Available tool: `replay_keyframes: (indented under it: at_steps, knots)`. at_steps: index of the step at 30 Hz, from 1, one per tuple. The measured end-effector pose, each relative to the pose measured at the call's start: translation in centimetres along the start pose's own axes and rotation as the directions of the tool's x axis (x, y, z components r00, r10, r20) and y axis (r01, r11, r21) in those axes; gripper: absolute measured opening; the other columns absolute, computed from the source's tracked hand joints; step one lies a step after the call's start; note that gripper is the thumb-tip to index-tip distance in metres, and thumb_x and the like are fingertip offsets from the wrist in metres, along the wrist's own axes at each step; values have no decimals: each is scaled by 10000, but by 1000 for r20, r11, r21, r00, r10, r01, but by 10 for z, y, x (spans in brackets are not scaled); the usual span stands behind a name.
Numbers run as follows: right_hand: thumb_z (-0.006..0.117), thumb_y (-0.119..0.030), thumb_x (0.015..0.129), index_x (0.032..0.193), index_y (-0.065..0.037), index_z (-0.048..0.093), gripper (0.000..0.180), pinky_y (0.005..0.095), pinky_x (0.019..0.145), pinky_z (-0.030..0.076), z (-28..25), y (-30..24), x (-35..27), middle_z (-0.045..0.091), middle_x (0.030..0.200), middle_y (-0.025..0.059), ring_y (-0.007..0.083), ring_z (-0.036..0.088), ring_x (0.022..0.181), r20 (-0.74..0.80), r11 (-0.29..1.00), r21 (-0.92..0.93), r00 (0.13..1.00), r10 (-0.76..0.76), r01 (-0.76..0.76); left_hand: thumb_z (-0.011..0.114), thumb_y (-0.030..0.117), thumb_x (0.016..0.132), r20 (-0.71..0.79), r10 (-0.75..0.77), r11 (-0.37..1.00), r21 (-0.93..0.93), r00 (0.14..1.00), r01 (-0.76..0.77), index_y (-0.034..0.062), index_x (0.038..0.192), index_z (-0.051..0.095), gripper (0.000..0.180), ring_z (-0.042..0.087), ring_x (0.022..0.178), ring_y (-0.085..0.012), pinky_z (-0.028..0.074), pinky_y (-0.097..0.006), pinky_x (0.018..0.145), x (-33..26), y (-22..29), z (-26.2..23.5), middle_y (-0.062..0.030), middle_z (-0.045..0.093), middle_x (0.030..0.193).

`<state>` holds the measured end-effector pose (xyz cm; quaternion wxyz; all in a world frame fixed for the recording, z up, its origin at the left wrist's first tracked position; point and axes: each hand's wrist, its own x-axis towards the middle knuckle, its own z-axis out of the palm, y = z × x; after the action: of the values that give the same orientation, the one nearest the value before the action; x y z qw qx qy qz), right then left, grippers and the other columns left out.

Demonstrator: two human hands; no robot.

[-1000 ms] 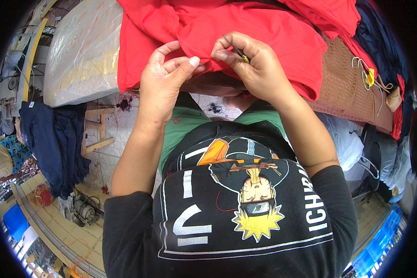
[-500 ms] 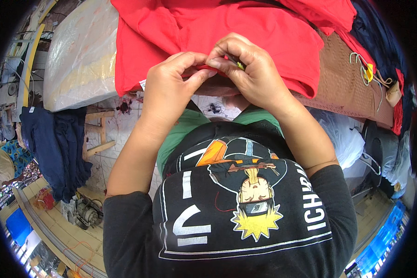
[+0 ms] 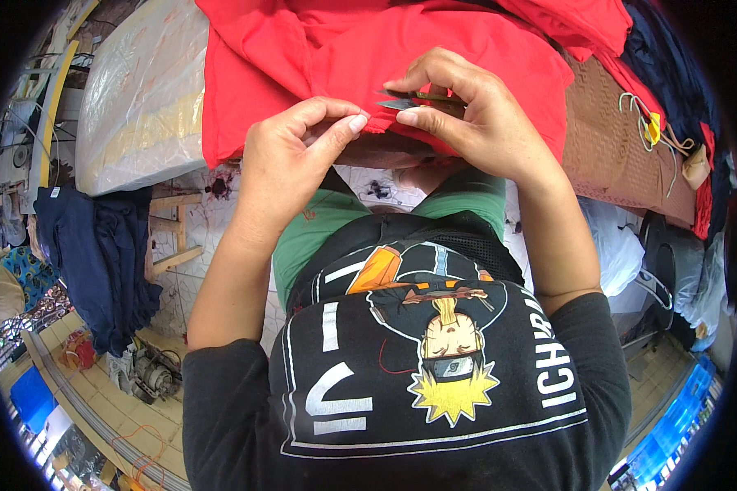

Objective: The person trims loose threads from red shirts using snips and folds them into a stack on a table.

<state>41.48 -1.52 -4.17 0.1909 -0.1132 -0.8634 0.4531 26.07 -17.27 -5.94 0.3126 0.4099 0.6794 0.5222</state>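
A red garment lies spread over the work surface in front of me, its near edge hanging toward my lap. My left hand pinches that edge between thumb and fingers. My right hand holds small thread snips, their metal blades pointing left at the pinched spot of the cloth. The two hands are a few centimetres apart.
A plastic-wrapped bundle sits at the left. Dark blue cloth hangs over a wooden stool below it. A brown mat with yellow-handled scissors lies at the right. White bags are by my right side.
The hands were pressed together over the hem half a second ago; now they have parted slightly and the snips' blades show between them.
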Motion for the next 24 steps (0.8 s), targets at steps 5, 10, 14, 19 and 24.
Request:
replay_keyframes:
  at_steps: [5,10,14,19,24]
  knots:
    - [692,-106,787,914,-21,649,159,353,707,484,-2,3,4,610,845,126,282,617,801,70,991,-31,990,-126,128,646,119,882,16,16,999,50,1000,-17,3,961,684,145,639,743,-67,503,-231,668,1,4,-3,-54,694,768]
    - [688,-46,787,950,7,654,175,311,722,484,-3,-7,6,602,850,110,239,617,814,160,982,-147,983,-93,117,616,86,896,4,121,987,104,993,-121,-3,955,659,115,662,744,-85,513,-235,663,1,7,-3,-71,689,763]
    - [686,-49,784,953,3,655,179,316,715,484,-3,-7,7,598,846,110,251,615,811,167,977,-170,981,-101,130,596,86,921,56,72,992,104,996,-77,-31,983,645,141,640,816,-93,521,-228,741,1,11,-4,-41,672,885]
    - [684,-35,781,962,-12,655,186,326,708,486,0,-8,9,590,847,106,254,611,805,173,973,-183,979,-106,138,598,69,915,55,99,982,156,994,-107,-25,980,646,125,638,794,-90,522,-227,731,1,16,-3,-37,670,865]
    - [680,-12,774,971,-26,649,200,318,689,483,-2,-14,10,578,845,101,238,606,805,211,968,-196,971,-111,153,673,131,848,155,347,905,204,925,-374,18,826,671,115,616,707,-108,486,-249,625,3,20,-14,-93,651,795]
